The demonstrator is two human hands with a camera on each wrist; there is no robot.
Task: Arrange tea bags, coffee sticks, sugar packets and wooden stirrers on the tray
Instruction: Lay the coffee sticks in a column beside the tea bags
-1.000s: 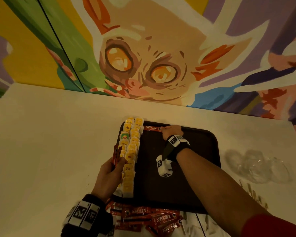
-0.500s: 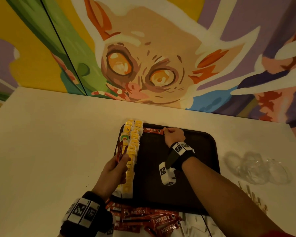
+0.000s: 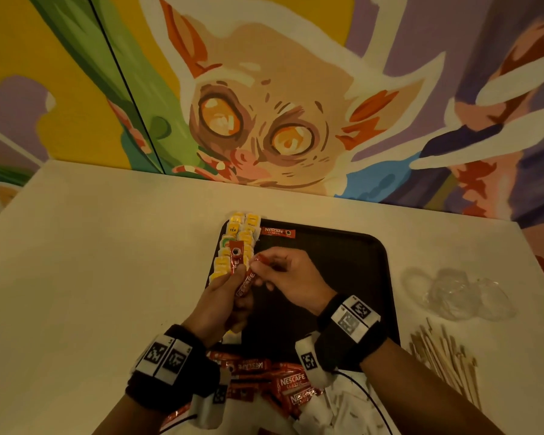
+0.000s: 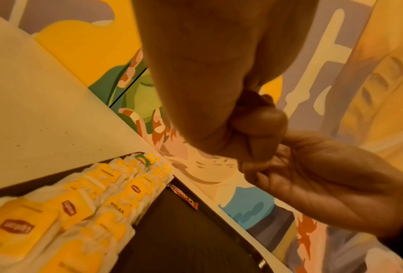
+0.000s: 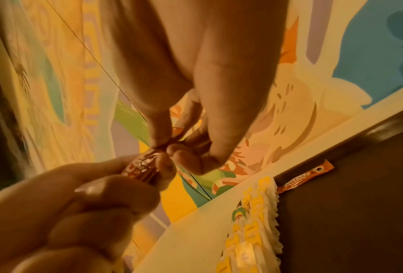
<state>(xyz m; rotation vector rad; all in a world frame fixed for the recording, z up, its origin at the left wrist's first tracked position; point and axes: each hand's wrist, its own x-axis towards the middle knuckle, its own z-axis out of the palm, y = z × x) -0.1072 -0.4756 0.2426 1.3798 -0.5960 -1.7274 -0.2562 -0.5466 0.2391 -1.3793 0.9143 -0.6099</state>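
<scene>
Over the left part of the black tray, my left hand grips a small bundle of red coffee sticks. My right hand pinches the top end of one stick from that bundle; the right wrist view shows the pinch on the stick closely. A double row of yellow tea bags runs along the tray's left side. One coffee stick lies flat at the tray's far edge, next to the tea bags.
A heap of loose coffee sticks lies on the table in front of the tray, with white sugar packets beside it. Wooden stirrers and crumpled clear plastic lie right of the tray. A painted wall stands behind the table.
My right hand has let go of the coffee stick at the tray's far edge and drawn back to my left hand, where it now pinches another stick. The left hand has lifted slightly.
</scene>
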